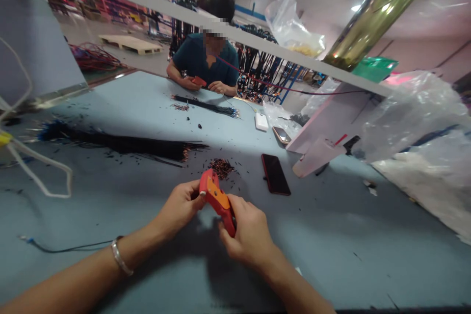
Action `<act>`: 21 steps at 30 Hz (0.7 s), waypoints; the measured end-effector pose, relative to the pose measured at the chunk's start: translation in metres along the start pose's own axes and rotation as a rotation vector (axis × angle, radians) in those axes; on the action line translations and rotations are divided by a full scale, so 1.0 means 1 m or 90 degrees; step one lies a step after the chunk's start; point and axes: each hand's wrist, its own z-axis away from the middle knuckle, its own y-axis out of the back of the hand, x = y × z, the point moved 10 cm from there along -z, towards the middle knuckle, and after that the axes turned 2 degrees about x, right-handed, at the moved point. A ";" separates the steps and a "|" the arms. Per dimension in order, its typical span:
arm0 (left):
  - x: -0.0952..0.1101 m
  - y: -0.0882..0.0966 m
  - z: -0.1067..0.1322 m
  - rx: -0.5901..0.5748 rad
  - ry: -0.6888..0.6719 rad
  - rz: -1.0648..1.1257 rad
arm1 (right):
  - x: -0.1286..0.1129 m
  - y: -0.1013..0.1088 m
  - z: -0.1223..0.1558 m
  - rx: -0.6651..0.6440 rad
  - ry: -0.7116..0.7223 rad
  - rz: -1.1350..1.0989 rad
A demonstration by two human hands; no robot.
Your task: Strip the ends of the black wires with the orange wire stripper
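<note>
My right hand (248, 228) is wrapped round the handles of a red and orange wire stripper (218, 197), which tilts up to the left above the table. At the tool's head, my left hand (186, 201) is closed in a pinch, thumb and fingers close against the jaws. A thin black wire (69, 248) with a blue terminal at its far left end runs behind my left wrist toward that hand; its stretch at the fingertips is hidden. Just beyond the tool lies a pile of short black and copper-coloured offcuts (221, 168).
A long bundle of black wires (128, 143) lies at the left. Right of the offcuts is a dark phone (275, 174); another phone (281, 135) and a white box (261, 121) sit farther back. A co-worker (206, 61) sits opposite with a red tool. Plastic bags (415, 117) cover the right.
</note>
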 end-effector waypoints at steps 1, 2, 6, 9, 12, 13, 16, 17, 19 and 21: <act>0.000 -0.001 0.001 -0.007 -0.004 0.004 | -0.001 0.000 0.000 0.013 0.019 0.031; -0.001 -0.002 0.001 -0.012 -0.006 0.001 | -0.003 -0.001 0.000 0.024 0.037 0.052; -0.006 -0.001 0.002 -0.011 0.006 -0.018 | -0.008 0.000 -0.001 0.055 0.081 0.094; -0.007 -0.001 0.001 -0.017 0.006 -0.008 | -0.008 0.001 -0.003 0.059 0.088 0.108; -0.004 -0.005 0.000 -0.037 -0.004 0.012 | -0.009 0.001 -0.004 0.048 0.088 0.107; -0.003 -0.005 0.000 -0.039 -0.007 0.014 | -0.009 0.001 -0.004 0.045 0.087 0.107; -0.001 -0.006 -0.001 -0.036 -0.011 0.013 | -0.009 0.001 -0.004 0.044 0.085 0.115; -0.001 -0.005 -0.001 -0.031 -0.009 0.012 | -0.009 0.002 -0.004 0.046 0.086 0.118; -0.003 -0.004 -0.002 -0.025 -0.003 0.010 | -0.008 0.002 -0.004 0.047 0.085 0.126; -0.005 -0.002 -0.003 -0.017 0.000 0.011 | -0.006 0.001 -0.005 0.048 0.082 0.135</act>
